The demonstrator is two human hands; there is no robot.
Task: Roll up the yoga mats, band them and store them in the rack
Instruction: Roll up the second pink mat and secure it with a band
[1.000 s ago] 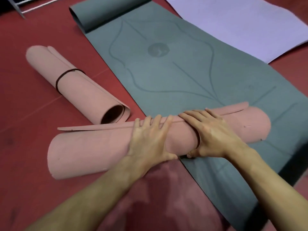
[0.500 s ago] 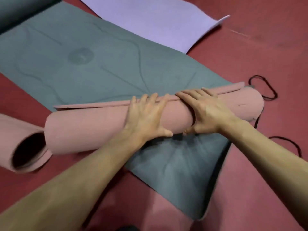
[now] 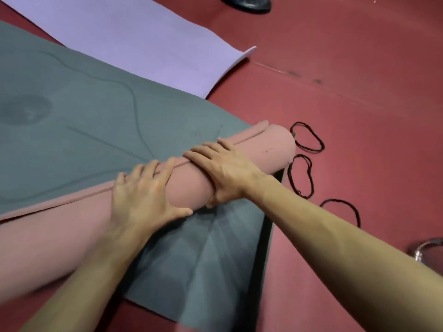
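Observation:
A pink yoga mat [image 3: 271, 149] lies rolled up across the near end of a flat grey-green mat [image 3: 96, 130]; its loose outer edge runs along the top of the roll. My left hand [image 3: 143, 197] presses on the middle of the roll with fingers spread and thumb out. My right hand [image 3: 225, 173] lies over the roll further right, fingers across the top, thumb on the near side. Three black elastic bands lie loose on the red floor: one [image 3: 320, 137] beside the roll's right end, another [image 3: 289, 173] below it, a third [image 3: 340, 200] nearer me.
A purple mat [image 3: 148, 44] lies flat beyond the grey-green one. The floor [image 3: 359, 80] is red. A dark object [image 3: 247, 3] stands at the top edge. A shiny metal thing [image 3: 426, 250] shows at the right edge. No rack is in view.
The view has swung to the right: the other banded pink roll has left the frame and the loose black bands have come in. Both hands stay on the pink roll.

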